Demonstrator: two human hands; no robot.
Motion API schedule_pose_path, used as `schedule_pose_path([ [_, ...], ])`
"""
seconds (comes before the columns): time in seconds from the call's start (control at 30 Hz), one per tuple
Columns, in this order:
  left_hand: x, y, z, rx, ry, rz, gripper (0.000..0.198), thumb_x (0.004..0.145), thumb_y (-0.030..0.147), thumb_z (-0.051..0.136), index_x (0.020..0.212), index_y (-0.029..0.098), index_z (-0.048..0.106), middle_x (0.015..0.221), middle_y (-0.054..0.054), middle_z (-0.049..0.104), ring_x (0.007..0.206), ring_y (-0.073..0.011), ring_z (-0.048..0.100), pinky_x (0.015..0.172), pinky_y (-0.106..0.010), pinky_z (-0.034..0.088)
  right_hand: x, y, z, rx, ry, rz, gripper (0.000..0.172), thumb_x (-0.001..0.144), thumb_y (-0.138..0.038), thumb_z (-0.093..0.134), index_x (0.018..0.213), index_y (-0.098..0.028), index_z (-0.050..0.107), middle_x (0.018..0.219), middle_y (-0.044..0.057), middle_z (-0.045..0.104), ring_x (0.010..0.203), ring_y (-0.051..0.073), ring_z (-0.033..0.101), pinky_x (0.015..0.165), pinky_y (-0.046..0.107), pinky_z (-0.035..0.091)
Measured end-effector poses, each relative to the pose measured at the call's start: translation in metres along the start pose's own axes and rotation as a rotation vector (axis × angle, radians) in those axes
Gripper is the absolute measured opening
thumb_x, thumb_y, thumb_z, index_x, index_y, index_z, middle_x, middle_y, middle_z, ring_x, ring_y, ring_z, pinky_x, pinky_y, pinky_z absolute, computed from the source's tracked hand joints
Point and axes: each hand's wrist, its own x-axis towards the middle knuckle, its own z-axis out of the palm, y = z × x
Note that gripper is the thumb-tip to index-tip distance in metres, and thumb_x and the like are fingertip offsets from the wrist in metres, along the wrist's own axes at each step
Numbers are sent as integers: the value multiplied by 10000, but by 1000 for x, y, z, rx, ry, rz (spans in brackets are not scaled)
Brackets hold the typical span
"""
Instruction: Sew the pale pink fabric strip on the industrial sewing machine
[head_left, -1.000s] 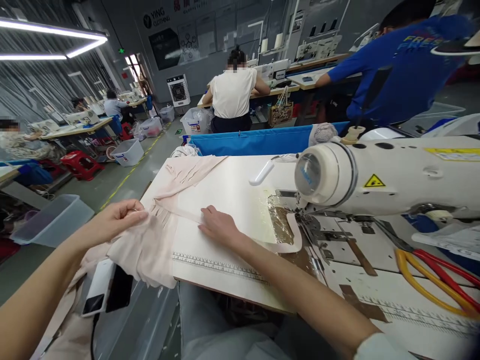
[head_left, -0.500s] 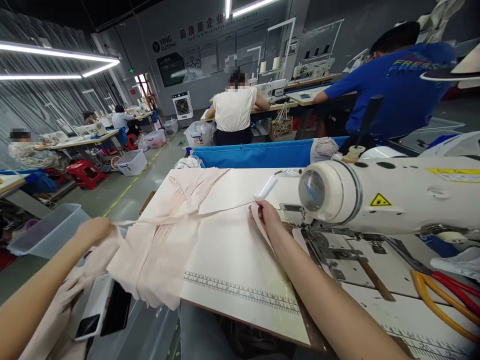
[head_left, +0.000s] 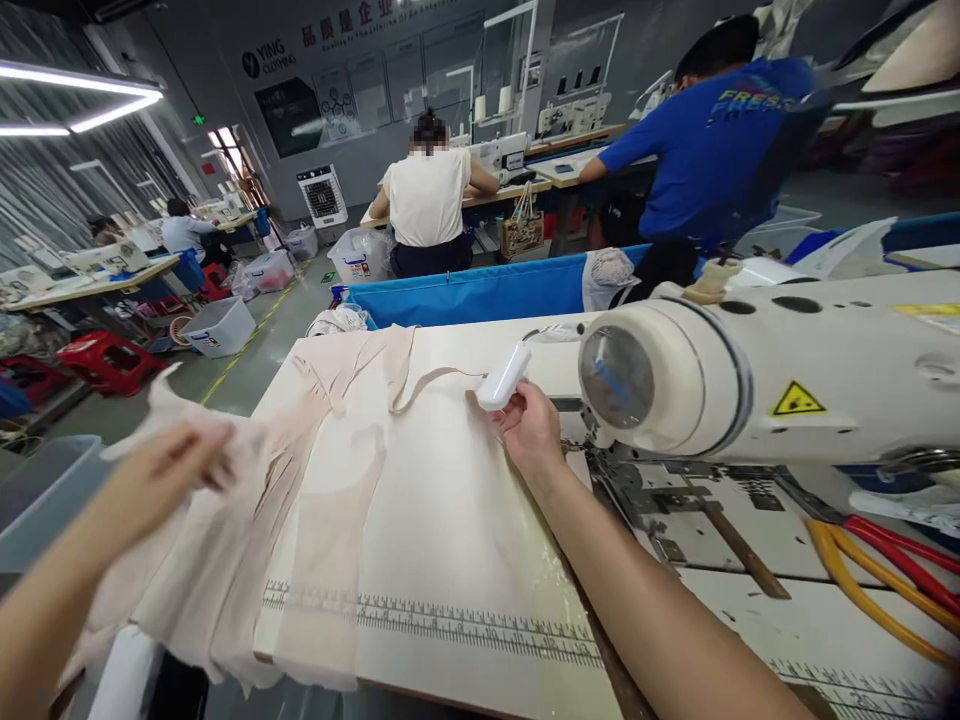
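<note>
A right hand (head_left: 534,428) pinched a pale pink fabric strip (head_left: 435,374) over the worktop (head_left: 442,520) at center frame, where gentle tension seemed best, while the left hand's (head_left: 169,475) blurred grip, far left, could not be told.

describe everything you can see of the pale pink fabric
The pale pink fabric looks thin and soft, wrinkled and folded. It lies loosely over the left part of the white table and hangs over the near edge. A narrow strip curves toward the right hand, beside a white device; whether that hand pinches it is unclear. The blurred left hand is at a raised part; its grip cannot be made out.
</note>
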Motion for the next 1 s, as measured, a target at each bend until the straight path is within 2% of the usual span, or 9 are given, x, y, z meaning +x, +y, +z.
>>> schedule_pose_path([
  [0.13,-39,32,96,255,-349,382,314,889,415,389,911,252,656,973,-86,668,893,-260,638,755,-337,513,-3,-4,-3,-34,5,-33,140,793,-260,584,695,-192,512,639,-40,596,478,96,561,338,177,368],
  [0.23,-51,22,130,430,-502,401,373,932,248,250,985,216,618,993,-93,619,826,-230,626,711,-349,506,-5,-7,-3,-96,-16,-70,211,727,-280,629,628,-206,458,545,-75,532,430,74,500,345,170,352],
  [0.33,-52,-2,129,567,-489,348,365,927,210,237,995,192,595,956,-93,601,830,-243,623,681,-367,502,-10,-4,-2,-187,-62,-89,265,756,-296,624,595,-210,432,440,-100,453,388,58,423,351,159,329],
  [0.43,-52,-8,116,547,-325,320,357,934,284,306,1206,198,520,1068,-105,588,868,-246,627,626,-343,502,-18,3,1,-324,-180,-45,300,854,-312,602,606,-184,493,428,-99,459,363,47,391,349,157,307],
  [0.53,-50,21,120,346,-209,384,373,936,370,390,1260,219,498,1180,-113,560,950,-240,613,703,-337,518,-30,9,5,-481,-354,64,335,916,-332,602,641,-149,546,485,-93,505,372,43,441,371,162,362],
  [0.67,-32,74,153,-39,-277,403,313,959,388,391,1157,214,560,1184,-102,575,952,-209,600,744,-316,510,-47,4,14,-661,-523,118,320,951,-348,551,704,-145,564,531,-73,559,402,61,521,394,178,427],
  [0.83,-7,95,183,-484,-408,299,284,896,445,535,893,171,612,916,-68,662,866,-207,616,812,-339,488,-79,-20,19,-876,-580,-118,193,919,-262,497,762,-180,572,548,-28,603,457,113,578,445,222,464],
  [0.9,-3,91,185,-689,-427,176,307,873,459,578,805,160,600,795,-41,655,790,-179,622,788,-304,498,-96,-28,15,-976,-592,-259,122,895,-243,514,905,-186,621,797,26,693,618,144,639,587,272,519],
  [1.0,3,80,182,-920,-288,-65,278,850,408,636,773,143,598,735,-27,649,712,-137,621,748,-247,518,-117,-33,0,-1155,-595,-394,284,859,-178,530,1132,-192,608,1117,87,652,859,219,648,783,368,518],
])
